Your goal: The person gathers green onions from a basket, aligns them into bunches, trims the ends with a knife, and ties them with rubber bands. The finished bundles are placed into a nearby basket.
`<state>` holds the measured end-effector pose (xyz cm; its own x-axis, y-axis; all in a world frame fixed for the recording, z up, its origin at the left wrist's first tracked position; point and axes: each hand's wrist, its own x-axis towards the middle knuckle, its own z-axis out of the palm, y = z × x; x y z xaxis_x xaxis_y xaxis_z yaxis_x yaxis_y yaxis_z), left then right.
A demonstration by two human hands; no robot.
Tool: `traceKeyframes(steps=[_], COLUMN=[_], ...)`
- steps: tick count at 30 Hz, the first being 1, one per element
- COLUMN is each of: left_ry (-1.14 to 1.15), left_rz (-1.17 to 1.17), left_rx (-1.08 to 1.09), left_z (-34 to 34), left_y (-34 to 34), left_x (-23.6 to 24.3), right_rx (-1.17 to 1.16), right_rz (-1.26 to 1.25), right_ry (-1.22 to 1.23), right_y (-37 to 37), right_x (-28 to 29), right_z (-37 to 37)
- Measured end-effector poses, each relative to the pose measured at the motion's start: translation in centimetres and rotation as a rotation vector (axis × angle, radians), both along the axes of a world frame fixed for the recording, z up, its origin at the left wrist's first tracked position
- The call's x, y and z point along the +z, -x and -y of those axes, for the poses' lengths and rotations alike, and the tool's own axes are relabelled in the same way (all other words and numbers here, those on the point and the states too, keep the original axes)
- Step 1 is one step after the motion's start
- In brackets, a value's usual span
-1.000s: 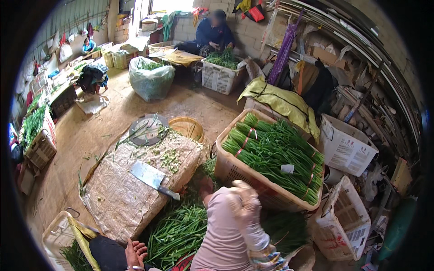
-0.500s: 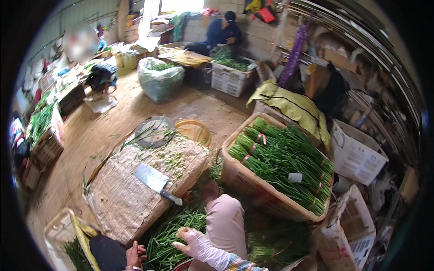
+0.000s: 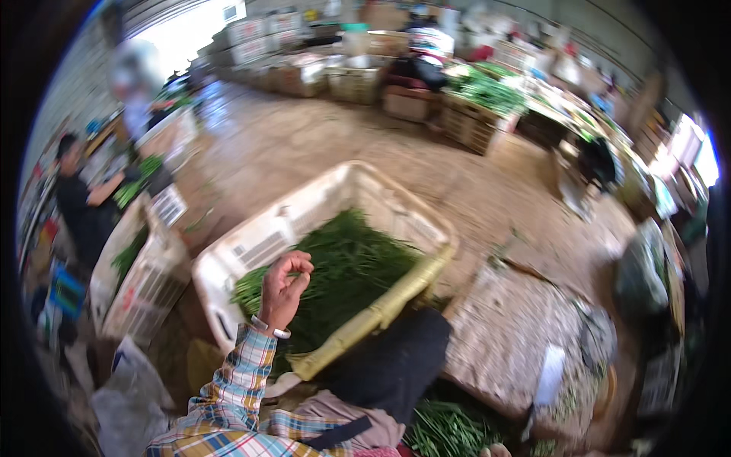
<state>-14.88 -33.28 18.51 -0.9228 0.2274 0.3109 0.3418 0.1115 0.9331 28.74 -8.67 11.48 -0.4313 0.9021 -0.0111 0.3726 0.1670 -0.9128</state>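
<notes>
My left hand (image 3: 283, 288), with a bracelet at the wrist and a plaid sleeve behind it, hovers over a white plastic crate (image 3: 396, 199). Its fingers are half curled, a gap shows between them and the thumb, and I see nothing held. Long thin green stalks (image 3: 335, 259) lie in the crate beneath it. A yellow cloth strip (image 3: 373, 324) covers the crate's near right edge. Only the fingertips of my right hand (image 3: 495, 451) show at the lower edge, beside a heap of greens (image 3: 449, 428); the rest is out of view.
To the right, a low block (image 3: 487, 343) under woven sheeting carries a cleaver (image 3: 550, 373), a round disc (image 3: 598, 335) and chopped bits. Another crate (image 3: 145, 297) stands at left, near a seated person (image 3: 80, 198). Piled greens (image 3: 487, 87) and a green bag (image 3: 640, 266) lie farther off.
The view has swung far to the left. My left hand has moved from beside the block to above the crate of greens. My right hand has nearly left the picture.
</notes>
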Motion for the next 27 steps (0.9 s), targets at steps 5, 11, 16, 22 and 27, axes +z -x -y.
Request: traceKeyframes(steps=[5, 11, 16, 22, 27], left_ry=[0.143, 0.276, 0.428, 0.597, 0.688], left_rz=[0.034, 0.092, -0.013, 0.004, -0.052], left_rx=[0.495, 0.607, 0.562, 0.366, 0.089], left_z=[10.9, 15.5, 16.9, 15.4, 11.2], left_y=[1.6, 3.4, 5.3, 8.1, 10.0], left_x=[-2.4, -5.9, -7.8, -8.1, -10.7], right_rx=[0.224, 0.744, 1.135, 1.248, 1.110], right_rz=[0.292, 0.114, 0.133, 0.238, 0.300], right_ry=[-0.098, -0.619, -0.788, -0.695, -0.486], right_y=[6.4, 26.2, 36.5, 40.0, 41.9], right_x=[1.0, 7.8, 5.1, 1.0, -1.0], right_z=[-6.0, -2.0, 2.9, 2.9, -0.7])
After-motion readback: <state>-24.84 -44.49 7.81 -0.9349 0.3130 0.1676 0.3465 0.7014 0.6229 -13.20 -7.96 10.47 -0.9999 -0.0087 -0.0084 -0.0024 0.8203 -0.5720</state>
